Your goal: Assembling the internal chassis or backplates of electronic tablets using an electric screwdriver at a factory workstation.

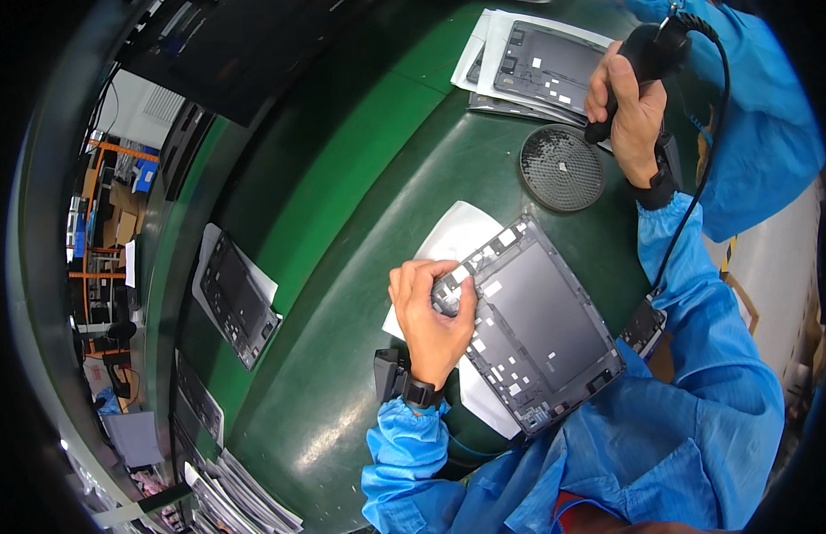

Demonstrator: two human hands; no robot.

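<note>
A dark grey tablet housing [542, 311] with small white stickers lies tilted on the bench in front of me, over white paper. My left hand [433, 311] pinches its upper left corner between thumb and fingers. At the upper right, my right hand [633, 111] is wrapped round a black corded electric screwdriver [648, 55]. Its lower end points down and left, above the rim of a round dish [562, 167] with a dark gridded surface and a small white piece in it. The screwdriver's very tip is hard to make out.
Stacked housings with paper [546, 64] lie at the far right. More housings [239, 298] rest on paper at the left, and a pile of sheets [239, 494] is at the lower left. The screwdriver's black cord [697, 191] hangs beside my right arm. A blue-sleeved person [760, 133] is close by on the right.
</note>
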